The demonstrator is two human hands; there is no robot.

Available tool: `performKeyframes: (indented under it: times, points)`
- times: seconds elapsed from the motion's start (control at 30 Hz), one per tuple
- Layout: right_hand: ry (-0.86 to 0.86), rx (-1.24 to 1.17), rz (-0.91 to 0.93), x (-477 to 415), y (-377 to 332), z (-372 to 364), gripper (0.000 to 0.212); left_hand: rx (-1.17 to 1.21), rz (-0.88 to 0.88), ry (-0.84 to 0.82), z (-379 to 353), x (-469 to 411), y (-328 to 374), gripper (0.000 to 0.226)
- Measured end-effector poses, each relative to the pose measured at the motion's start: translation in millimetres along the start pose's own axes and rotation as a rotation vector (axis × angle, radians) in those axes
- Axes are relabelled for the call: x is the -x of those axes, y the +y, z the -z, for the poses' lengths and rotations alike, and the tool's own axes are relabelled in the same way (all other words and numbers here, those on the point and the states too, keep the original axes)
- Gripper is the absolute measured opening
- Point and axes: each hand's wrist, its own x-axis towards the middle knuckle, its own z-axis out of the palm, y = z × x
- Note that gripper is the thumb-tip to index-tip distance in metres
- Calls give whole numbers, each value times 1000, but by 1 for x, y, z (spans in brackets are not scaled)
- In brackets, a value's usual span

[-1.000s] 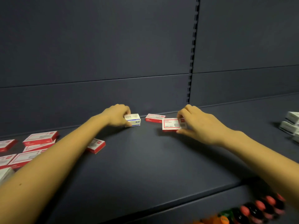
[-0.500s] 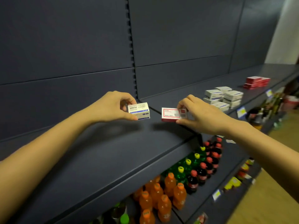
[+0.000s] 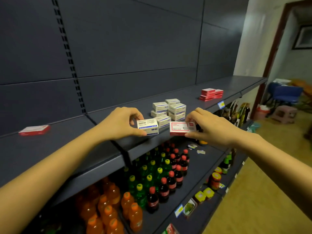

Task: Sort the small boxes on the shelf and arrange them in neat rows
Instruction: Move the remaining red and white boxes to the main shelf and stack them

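Nearest us, on the lower shelf (image 3: 199, 188), stand orange bottles (image 3: 109, 210), green bottles (image 3: 148, 179) and dark red-capped bottles (image 3: 170, 181). Above them our left hand (image 3: 121, 123) grips a white-and-blue box (image 3: 148, 126), thumb under its near edge and fingers curled over its far side. We hold it over the front part of the upper shelf (image 3: 76, 149). Just beside it, with a narrow gap between, our right hand (image 3: 211, 127) pinches a red-and-white box (image 3: 179, 128) between thumb and fingers, at the shelf's front edge. Right behind both boxes a pile of white boxes (image 3: 168, 108) sits on the upper shelf, partly stacked two high. Far to the left one red box (image 3: 34, 130) lies flat and alone. Farther right along the shelf we see a stack of red boxes (image 3: 211, 94), and beyond it a blue chair (image 3: 287, 94).
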Motion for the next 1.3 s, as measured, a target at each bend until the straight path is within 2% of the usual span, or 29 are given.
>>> performKeyframes:
  times: [0.2, 0.47, 0.63, 0.73, 0.9, 1.03, 1.3]
  points:
    - [-35, -14, 40, -4, 72, -2, 41, 12, 106, 123, -34, -33, 28, 37]
    - [-38, -83, 131, -27, 112, -13, 41, 23, 283, 221, -47, -72, 29, 36]
    - [-40, -150, 179, -44, 131, -16, 39, 18, 379, 156, -54, -82, 21, 38]
    - [-35, -171, 214, -59, 144, -18, 39, -1, 402, 135, -49, -84, 29, 46]
    - [0, -186, 242, -89, 174, -20, 37, -186, 315, 216, -42, -112, 57, 45]
    - [24, -191, 263, -114, 204, -20, 37, -331, 264, 174, -55, -152, 73, 40]
    - [15, -175, 224, -146, 283, -29, 41, -391, 195, 105, -80, -240, 87, 40]
